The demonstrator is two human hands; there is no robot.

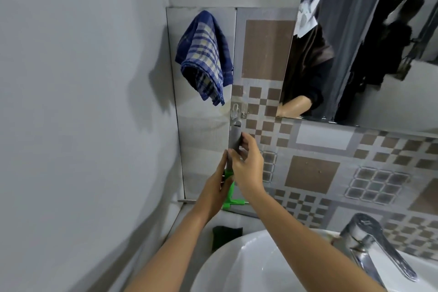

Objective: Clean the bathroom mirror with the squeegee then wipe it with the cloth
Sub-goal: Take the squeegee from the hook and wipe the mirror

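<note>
The squeegee [234, 136] has a grey handle and a green neck and head, and it hangs upright against the tiled wall just under a clear wall hook [235, 109]. My right hand [247, 161] grips the grey handle. My left hand [216, 185] holds the lower, green part. A blue checked cloth [206, 54] hangs on the wall above and to the left. The mirror [369, 54] fills the upper right and reflects a person in a dark top.
A white sink [237, 265] with a chrome tap [372, 242] is at the bottom right. A dark green sponge [226, 232] lies behind the sink's rim. A plain grey wall closes the left side.
</note>
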